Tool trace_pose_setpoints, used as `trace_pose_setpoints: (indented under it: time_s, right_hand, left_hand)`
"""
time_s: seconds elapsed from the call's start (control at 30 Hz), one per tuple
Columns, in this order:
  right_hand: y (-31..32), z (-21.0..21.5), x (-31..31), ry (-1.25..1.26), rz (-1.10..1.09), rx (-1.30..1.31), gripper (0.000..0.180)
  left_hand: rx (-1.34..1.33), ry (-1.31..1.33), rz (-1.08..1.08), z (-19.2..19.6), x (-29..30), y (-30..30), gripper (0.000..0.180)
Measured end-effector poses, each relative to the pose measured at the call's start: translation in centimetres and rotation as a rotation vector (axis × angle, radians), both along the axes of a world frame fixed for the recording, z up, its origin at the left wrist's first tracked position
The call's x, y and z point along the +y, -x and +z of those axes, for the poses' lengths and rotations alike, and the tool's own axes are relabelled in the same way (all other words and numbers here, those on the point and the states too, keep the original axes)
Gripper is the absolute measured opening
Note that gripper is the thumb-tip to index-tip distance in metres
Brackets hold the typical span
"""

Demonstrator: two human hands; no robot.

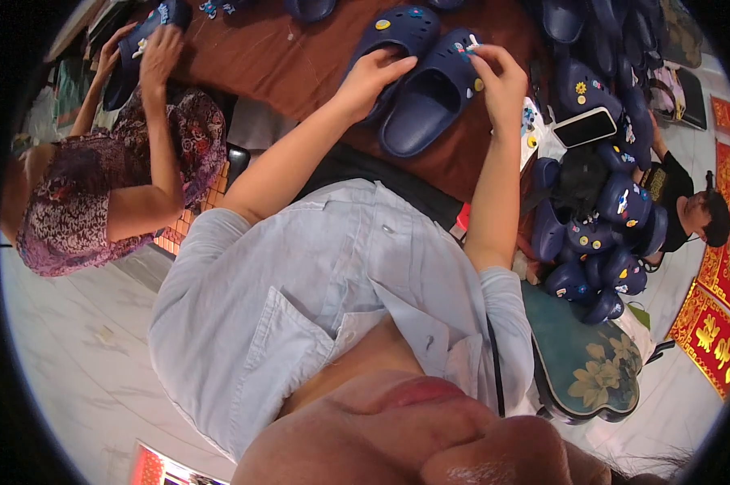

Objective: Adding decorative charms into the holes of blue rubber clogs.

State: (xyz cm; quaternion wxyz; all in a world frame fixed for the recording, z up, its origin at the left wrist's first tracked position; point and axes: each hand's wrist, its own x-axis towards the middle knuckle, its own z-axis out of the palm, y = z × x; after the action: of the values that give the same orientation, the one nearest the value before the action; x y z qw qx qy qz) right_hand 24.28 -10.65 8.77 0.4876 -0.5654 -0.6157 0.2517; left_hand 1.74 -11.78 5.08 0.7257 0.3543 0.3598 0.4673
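A pair of navy clogs lies on the brown cloth in front of me, toes pointing away. My left hand [377, 81] curls into the opening of the left clog [393, 32], its thumb reaching towards the right clog [420, 117]. My right hand [501, 77] is at the right clog's toe, thumb and forefinger pinched at a small white shoe charm [473, 42]. Blue-and-white and yellow charms sit near it on the same clog. The left clog carries a round yellow charm [382, 25] and a blue one. Whether the white charm is fully seated cannot be made out.
The brown cloth [276, 61] covers the work surface. At the right, a phone [585, 128] lies beside piled, charm-decorated navy clogs [624, 198]. A flower-patterned stool [559, 356] stands below them. A co-worker at the left handles another navy clog [124, 77]. Another person [676, 198] is at far right.
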Motion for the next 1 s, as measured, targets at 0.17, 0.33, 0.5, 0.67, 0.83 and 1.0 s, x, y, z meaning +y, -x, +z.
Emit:
trace_pose_setpoints:
  time_s: [0.17, 0.33, 0.5, 0.67, 0.83, 1.0]
  right_hand:
    - [2.0, -1.2, 4.8, 0.163, 0.140, -0.100, 0.017]
    - [3.9, -1.7, 5.9, 0.151, 0.120, -0.265, 0.017]
    - [4.4, -1.7, 5.6, 0.061, 0.066, -0.369, 0.014]
    - [4.8, -1.2, 4.9, 0.047, 0.054, -0.385, 0.013]
    - [4.6, -1.7, 4.9, -0.065, 0.071, -0.497, 0.011]
    - [4.2, -1.6, 4.3, -0.103, 0.122, -0.527, 0.012]
  left_hand:
    - [-0.198, 0.131, 0.078, 1.2, 1.9, -2.9, 0.027]
    - [-0.022, 0.118, 0.120, -0.3, 2.8, -2.5, 0.031]
    - [-0.042, 0.126, 0.120, -1.0, 2.9, -2.8, 0.028]
    - [-0.012, 0.133, 0.129, -1.1, 2.9, -2.9, 0.026]
    - [-0.047, 0.120, 0.111, -1.2, 2.7, -2.9, 0.027]
    - [-0.064, 0.104, 0.098, -1.4, 2.5, -3.0, 0.027]
